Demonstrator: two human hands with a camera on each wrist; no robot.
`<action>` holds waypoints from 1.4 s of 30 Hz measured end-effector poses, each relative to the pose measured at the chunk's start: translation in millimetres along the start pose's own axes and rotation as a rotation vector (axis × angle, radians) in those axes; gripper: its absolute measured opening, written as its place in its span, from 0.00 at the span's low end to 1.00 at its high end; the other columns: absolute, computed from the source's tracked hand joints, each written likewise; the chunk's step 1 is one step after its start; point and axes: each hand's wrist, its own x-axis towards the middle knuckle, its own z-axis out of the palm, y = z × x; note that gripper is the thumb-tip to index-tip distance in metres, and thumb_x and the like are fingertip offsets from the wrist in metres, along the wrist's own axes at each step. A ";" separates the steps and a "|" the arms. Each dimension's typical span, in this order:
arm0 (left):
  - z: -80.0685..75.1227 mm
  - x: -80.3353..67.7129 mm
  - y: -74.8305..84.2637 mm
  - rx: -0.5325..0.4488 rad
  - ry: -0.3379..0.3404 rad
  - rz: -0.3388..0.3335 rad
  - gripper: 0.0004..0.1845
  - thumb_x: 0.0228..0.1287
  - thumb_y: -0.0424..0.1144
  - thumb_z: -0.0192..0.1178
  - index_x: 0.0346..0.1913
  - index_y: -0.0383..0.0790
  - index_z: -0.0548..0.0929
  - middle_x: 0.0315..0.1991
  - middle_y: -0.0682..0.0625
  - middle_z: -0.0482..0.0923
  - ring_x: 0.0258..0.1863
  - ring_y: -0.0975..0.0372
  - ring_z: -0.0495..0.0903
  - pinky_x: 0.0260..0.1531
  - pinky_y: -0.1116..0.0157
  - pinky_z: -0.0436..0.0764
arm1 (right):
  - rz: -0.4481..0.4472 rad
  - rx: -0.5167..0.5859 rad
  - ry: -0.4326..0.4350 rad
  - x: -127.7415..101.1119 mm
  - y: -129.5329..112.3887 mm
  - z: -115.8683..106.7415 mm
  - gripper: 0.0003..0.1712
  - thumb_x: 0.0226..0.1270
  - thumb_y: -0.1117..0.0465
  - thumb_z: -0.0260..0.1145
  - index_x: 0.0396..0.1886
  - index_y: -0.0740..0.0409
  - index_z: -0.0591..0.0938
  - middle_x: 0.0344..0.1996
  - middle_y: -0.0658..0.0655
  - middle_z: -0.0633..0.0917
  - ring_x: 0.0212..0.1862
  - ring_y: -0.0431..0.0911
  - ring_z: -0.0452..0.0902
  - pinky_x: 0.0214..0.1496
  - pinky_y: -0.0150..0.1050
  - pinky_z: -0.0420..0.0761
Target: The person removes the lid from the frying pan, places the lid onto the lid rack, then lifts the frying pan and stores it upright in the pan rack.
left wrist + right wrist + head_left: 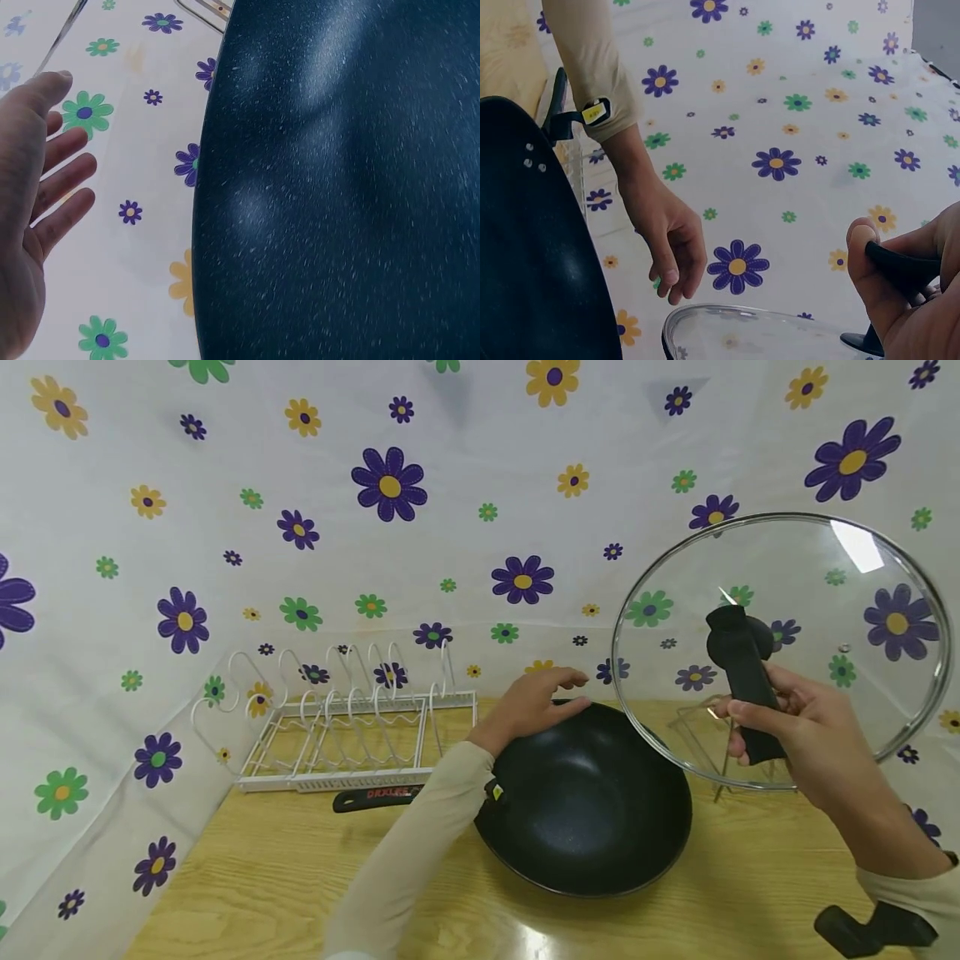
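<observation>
A round glass lid (810, 568) with a metal rim is held up at the right in the head view. My right hand (810, 735) grips its black handle (750, 685), thumb on one side and fingers behind. The lid is tilted, its face toward the head camera. Below and left of it, a black wok (585, 810) stands on the wooden table, its long handle (375, 797) pointing left. My left hand (536, 702) hovers by the wok's far left rim, fingers loosely bent and holding nothing. In the left wrist view, a gap separates that hand (37, 180) from the rim.
A white wire dish rack (352, 735) sits at the back left of the table (300, 877). Behind the lid stands a thin wire stand (720, 777), partly seen through the glass. A flower-print cloth (450, 527) hangs around the back and sides.
</observation>
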 end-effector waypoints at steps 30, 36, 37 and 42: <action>60.5 75.6 35.6 -0.073 -0.103 0.002 0.22 0.74 0.51 0.61 0.63 0.44 0.82 0.60 0.52 0.83 0.58 0.61 0.81 0.60 0.67 0.77 | 0.002 -0.590 0.159 -3.3 -19.8 -34.0 0.33 0.77 0.68 0.60 0.76 0.71 0.61 0.34 0.44 0.86 0.24 0.45 0.83 0.27 0.35 0.85; 75.9 85.9 46.3 -0.078 -0.141 -0.033 0.22 0.76 0.50 0.60 0.65 0.45 0.81 0.63 0.52 0.81 0.60 0.61 0.80 0.60 0.68 0.77 | 0.012 -0.615 0.181 -4.1 -22.8 -40.1 0.33 0.78 0.67 0.60 0.77 0.71 0.61 0.34 0.41 0.86 0.24 0.44 0.83 0.28 0.34 0.85; 78.9 87.8 48.8 -0.074 -0.146 -0.039 0.21 0.76 0.50 0.60 0.65 0.45 0.81 0.63 0.53 0.81 0.60 0.62 0.80 0.60 0.68 0.77 | 0.018 -0.627 0.187 -4.6 -23.2 -41.1 0.34 0.78 0.66 0.60 0.77 0.70 0.61 0.33 0.39 0.86 0.24 0.44 0.83 0.28 0.34 0.85; 93.7 96.0 61.2 -0.046 -0.176 -0.066 0.20 0.77 0.48 0.58 0.65 0.46 0.81 0.63 0.54 0.81 0.61 0.63 0.79 0.62 0.69 0.76 | 0.056 -0.707 0.216 -6.5 -23.3 -45.4 0.34 0.79 0.63 0.60 0.78 0.68 0.60 0.30 0.34 0.84 0.24 0.44 0.84 0.30 0.33 0.85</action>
